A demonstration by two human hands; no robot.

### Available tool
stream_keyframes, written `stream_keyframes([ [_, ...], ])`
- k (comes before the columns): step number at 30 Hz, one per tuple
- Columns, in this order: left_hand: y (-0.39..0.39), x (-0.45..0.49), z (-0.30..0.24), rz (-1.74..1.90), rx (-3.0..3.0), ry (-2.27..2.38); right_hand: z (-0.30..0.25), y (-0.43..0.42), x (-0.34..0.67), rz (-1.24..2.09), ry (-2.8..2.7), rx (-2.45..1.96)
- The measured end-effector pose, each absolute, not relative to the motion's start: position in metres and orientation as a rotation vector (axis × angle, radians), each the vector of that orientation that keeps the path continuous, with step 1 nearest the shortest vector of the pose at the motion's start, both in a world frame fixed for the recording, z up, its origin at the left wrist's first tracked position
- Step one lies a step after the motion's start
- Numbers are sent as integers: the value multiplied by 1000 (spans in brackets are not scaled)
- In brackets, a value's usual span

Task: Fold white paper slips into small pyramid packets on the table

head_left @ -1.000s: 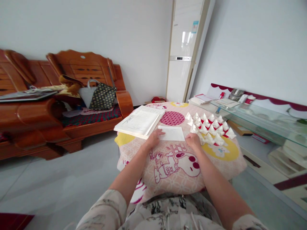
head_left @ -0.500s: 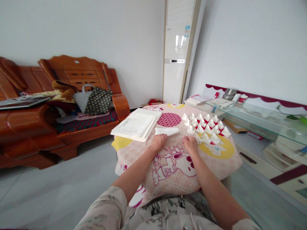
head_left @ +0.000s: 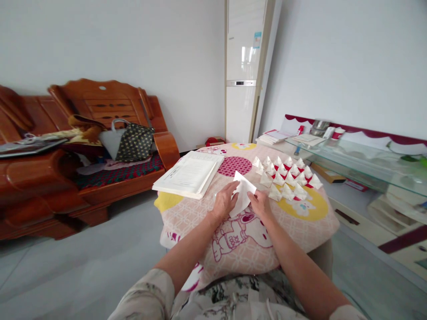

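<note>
A piece of white paper [head_left: 244,186] is held between my hands over the cloth-covered table [head_left: 207,249], its upper corner pointing away from me. My left hand [head_left: 226,200] grips its left side with curled fingers. At its right edge, my right hand [head_left: 260,202] pinches the paper between thumb and fingers. Just beyond my right hand stand several folded paper pieces [head_left: 288,178] with pointed tops, set out in rows. To the left of my hands lies a stack of printed paper sheets [head_left: 188,173].
A wooden sofa [head_left: 113,98] with a star-patterned bag [head_left: 135,141] stands at the left. Against the back wall is a tall white air conditioner [head_left: 242,71]. On the right, a glass-topped cabinet [head_left: 353,155] holds papers [head_left: 274,136], a metal container [head_left: 320,127] and a red cup [head_left: 338,133].
The paper, earlier a flat strip lying level, is now raised and turned with a corner pointing up. My right hand has moved left onto its edge; my left hand has shifted slightly.
</note>
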State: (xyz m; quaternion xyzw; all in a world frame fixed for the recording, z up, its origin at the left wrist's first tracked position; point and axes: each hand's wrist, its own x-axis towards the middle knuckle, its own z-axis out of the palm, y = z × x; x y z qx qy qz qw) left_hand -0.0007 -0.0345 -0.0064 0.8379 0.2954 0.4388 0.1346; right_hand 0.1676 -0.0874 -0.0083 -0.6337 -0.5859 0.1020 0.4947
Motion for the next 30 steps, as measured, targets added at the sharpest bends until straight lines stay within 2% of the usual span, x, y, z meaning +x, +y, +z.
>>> stream_keyframes([
  [10,-39,-4,1,1307,2677,828,-7,-93,157,103,-1597,-1501],
  [20,-39,-9,4,1267,2664,833,-1,-96,156,212,-1577,-1593],
  [30,-33,-15,22,1354,2557,878,5,-102,156,455,-1542,-1414],
])
